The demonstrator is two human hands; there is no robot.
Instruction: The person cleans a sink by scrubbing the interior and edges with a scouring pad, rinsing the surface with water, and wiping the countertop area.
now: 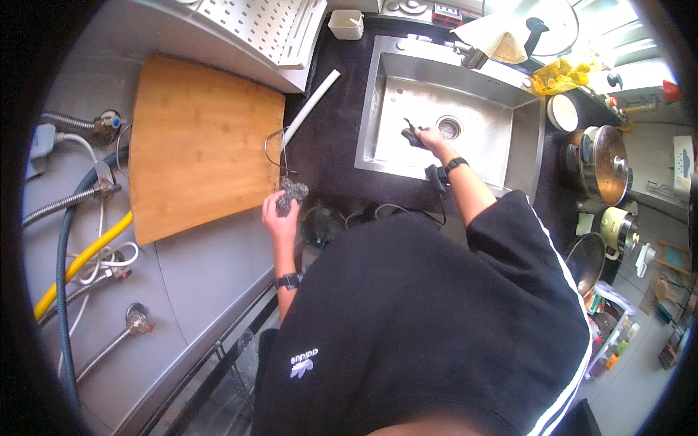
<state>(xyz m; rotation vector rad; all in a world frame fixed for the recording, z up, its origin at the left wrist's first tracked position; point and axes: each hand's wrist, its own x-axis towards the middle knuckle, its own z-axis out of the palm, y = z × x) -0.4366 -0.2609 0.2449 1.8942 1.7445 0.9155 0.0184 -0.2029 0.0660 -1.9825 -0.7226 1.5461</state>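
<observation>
My left hand (281, 212) grips a grey steel wool scrubber (292, 193) between thumb and fingers. It is beside the lower right corner of a wooden cutting board (207, 147) that stands in a thin wire rack (275, 150). My right hand (432, 139) reaches over the stainless steel sink (480, 158) and is closed on a small dark object (413, 136), too blurred to name. That object is left of the drain (449, 127). Both wrists wear black bands.
A white rod (313, 106) lies on the dark counter, with a white container (346, 25) behind it. By the faucet (471, 55) hangs a beige cloth (493, 41). A lidded pot (605, 163) stands right of the sink. Hoses and valves (109, 122) line the left wall.
</observation>
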